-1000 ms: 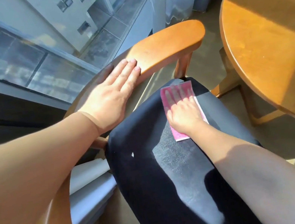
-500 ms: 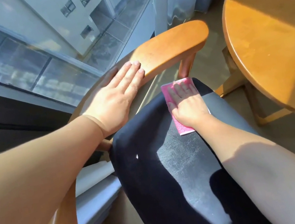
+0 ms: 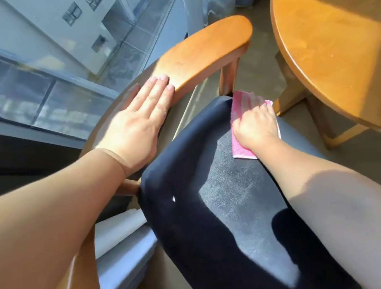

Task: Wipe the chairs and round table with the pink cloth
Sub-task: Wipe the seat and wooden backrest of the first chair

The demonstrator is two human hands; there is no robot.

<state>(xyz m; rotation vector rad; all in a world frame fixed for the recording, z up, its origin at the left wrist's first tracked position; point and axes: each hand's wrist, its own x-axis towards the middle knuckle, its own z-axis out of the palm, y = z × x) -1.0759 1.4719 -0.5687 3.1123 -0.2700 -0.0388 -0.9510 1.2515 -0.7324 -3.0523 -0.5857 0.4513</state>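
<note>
On black chair seat [image 3: 234, 213], pink cloth [image 3: 244, 152] under right hand [image 3: 254, 125], left hand [image 3: 135, 126] flat on armrest [image 3: 206, 50]

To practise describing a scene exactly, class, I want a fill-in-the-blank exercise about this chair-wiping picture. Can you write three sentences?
1. The right hand presses a ____ cloth onto the seat.
2. The armrest under the left hand is made of ____.
3. The table has a ____ top.

Missing words: pink; wood; round.
</note>
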